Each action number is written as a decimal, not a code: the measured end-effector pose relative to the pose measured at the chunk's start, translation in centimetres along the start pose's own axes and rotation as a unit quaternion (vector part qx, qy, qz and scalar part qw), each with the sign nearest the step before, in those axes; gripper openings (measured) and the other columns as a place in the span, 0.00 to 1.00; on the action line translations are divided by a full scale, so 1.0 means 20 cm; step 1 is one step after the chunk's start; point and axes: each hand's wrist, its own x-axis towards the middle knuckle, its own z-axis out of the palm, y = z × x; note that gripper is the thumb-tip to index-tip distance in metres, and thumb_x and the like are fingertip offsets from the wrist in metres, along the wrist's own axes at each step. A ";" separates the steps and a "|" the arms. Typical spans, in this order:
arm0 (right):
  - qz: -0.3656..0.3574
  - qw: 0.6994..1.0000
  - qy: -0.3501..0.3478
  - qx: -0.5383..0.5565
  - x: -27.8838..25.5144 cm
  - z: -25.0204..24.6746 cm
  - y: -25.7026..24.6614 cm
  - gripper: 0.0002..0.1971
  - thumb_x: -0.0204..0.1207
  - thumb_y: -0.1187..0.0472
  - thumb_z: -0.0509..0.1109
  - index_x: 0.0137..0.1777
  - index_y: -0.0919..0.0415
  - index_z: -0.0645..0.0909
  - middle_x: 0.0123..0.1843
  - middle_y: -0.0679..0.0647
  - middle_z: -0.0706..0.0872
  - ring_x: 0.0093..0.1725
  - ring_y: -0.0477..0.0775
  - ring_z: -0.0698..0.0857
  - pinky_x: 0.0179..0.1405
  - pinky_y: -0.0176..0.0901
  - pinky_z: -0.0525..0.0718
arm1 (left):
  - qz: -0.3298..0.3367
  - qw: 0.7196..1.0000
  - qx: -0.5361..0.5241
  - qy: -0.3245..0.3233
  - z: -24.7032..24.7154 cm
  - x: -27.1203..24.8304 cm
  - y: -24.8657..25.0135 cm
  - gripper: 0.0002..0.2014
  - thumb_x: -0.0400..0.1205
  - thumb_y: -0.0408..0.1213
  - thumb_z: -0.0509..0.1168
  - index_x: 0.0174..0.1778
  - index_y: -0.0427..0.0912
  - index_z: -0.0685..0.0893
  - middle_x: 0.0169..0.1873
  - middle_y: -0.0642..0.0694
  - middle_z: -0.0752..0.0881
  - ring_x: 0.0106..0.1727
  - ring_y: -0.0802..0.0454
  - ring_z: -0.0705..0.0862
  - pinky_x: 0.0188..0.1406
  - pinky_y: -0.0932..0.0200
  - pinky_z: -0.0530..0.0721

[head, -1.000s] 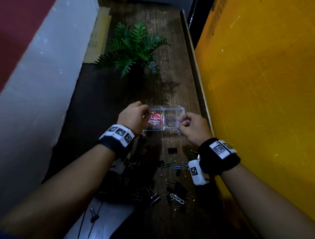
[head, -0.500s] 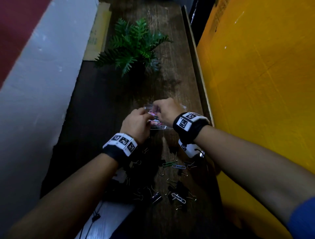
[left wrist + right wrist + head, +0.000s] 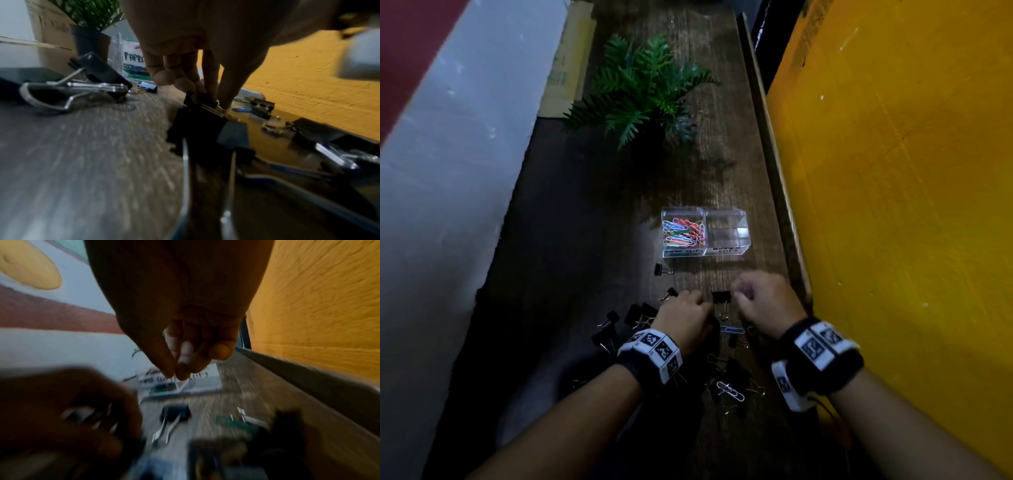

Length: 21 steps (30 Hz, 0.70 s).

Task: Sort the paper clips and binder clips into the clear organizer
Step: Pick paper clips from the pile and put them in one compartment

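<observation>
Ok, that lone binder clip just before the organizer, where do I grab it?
Come from above and set the grip across the black body of the lone binder clip. Its wire handles seem to lie flat on the table, pointing right, so they look harder to pinch.

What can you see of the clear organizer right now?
The clear organizer is a see-through, plastic-looking box with two side-by-side compartments, upright on the wooden table beyond both hands and touched by neither. Its left compartment holds a heap of coloured paper clips; the right one looks empty. Each has a white handwritten label on its front; the left wrist view shows "PAPER" on one.
</observation>
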 end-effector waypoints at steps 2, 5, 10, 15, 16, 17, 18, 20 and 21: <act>-0.011 0.996 -0.057 -0.061 -0.09 0.07 0.03 0.05 0.74 0.56 0.69 0.46 0.54 0.85 0.45 0.51 0.86 0.49 0.55 0.83 0.46 0.46 0.81 | -0.003 1.000 0.004 -0.007 0.01 0.01 -0.01 0.15 0.81 0.47 0.59 0.57 0.43 0.80 0.57 0.43 0.78 0.59 0.42 0.76 0.52 0.48 0.77; -0.025 0.987 -0.097 -0.126 -0.15 0.15 0.03 0.11 0.78 0.52 0.67 0.56 0.54 0.83 0.52 0.52 0.83 0.56 0.54 0.80 0.51 0.45 0.78 | 0.015 0.999 -0.008 0.027 -0.01 0.00 -0.03 0.14 0.78 0.48 0.59 0.48 0.42 0.84 0.50 0.42 0.79 0.52 0.40 0.78 0.46 0.48 0.78; -0.049 0.982 -0.108 -0.148 -0.12 0.19 0.01 0.12 0.79 0.51 0.67 0.56 0.57 0.82 0.54 0.53 0.81 0.56 0.55 0.79 0.52 0.45 0.77 | 0.043 0.990 -0.091 0.094 -0.05 -0.11 -0.06 0.07 0.72 0.42 0.66 0.33 0.43 0.82 0.35 0.45 0.82 0.36 0.43 0.82 0.30 0.55 0.80; -0.059 0.977 -0.134 -0.157 -0.08 0.20 -0.02 0.08 0.78 0.59 0.67 0.51 0.62 0.81 0.54 0.57 0.82 0.56 0.59 0.80 0.52 0.49 0.79 | 0.002 0.984 -0.173 0.049 -0.05 -0.28 -0.02 0.03 0.78 0.40 0.64 0.44 0.46 0.80 0.42 0.48 0.85 0.44 0.47 0.83 0.41 0.56 0.80; -0.058 0.977 -0.136 -0.153 -0.08 0.20 -0.02 0.06 0.77 0.61 0.66 0.51 0.62 0.81 0.54 0.57 0.82 0.56 0.60 0.81 0.51 0.49 0.80 | -0.007 0.981 -0.187 0.051 -0.04 -0.30 -0.01 0.04 0.78 0.40 0.64 0.47 0.47 0.79 0.43 0.49 0.85 0.45 0.47 0.84 0.42 0.56 0.80; -0.056 0.979 -0.136 -0.144 -0.08 0.20 -0.03 0.06 0.76 0.64 0.66 0.51 0.61 0.80 0.53 0.58 0.83 0.55 0.60 0.81 0.50 0.49 0.80 | -0.016 0.979 -0.197 0.054 -0.02 -0.31 0.00 0.07 0.78 0.40 0.65 0.51 0.49 0.78 0.44 0.49 0.86 0.46 0.46 0.84 0.44 0.55 0.81; -0.054 0.980 -0.134 -0.135 -0.09 0.20 -0.04 0.06 0.75 0.65 0.65 0.51 0.61 0.79 0.53 0.59 0.83 0.54 0.61 0.82 0.50 0.50 0.80 | -0.025 0.977 -0.206 0.054 0.00 -0.32 0.01 0.11 0.78 0.41 0.65 0.56 0.51 0.77 0.46 0.50 0.86 0.47 0.47 0.84 0.46 0.53 0.82; -0.046 0.982 -0.129 -0.128 -0.09 0.20 -0.05 0.07 0.75 0.66 0.65 0.52 0.61 0.77 0.53 0.60 0.83 0.54 0.62 0.82 0.49 0.50 0.80 | -0.042 0.974 -0.216 0.054 0.02 -0.32 0.01 0.17 0.77 0.40 0.66 0.62 0.56 0.75 0.49 0.52 0.86 0.50 0.48 0.84 0.49 0.54 0.83; -0.041 0.983 -0.128 -0.123 -0.10 0.20 -0.06 0.08 0.75 0.66 0.65 0.53 0.61 0.77 0.54 0.61 0.83 0.55 0.63 0.82 0.49 0.49 0.79 | -0.048 0.972 -0.222 0.064 0.02 -0.31 0.01 0.19 0.76 0.39 0.67 0.63 0.56 0.75 0.51 0.52 0.86 0.52 0.49 0.84 0.51 0.55 0.82</act>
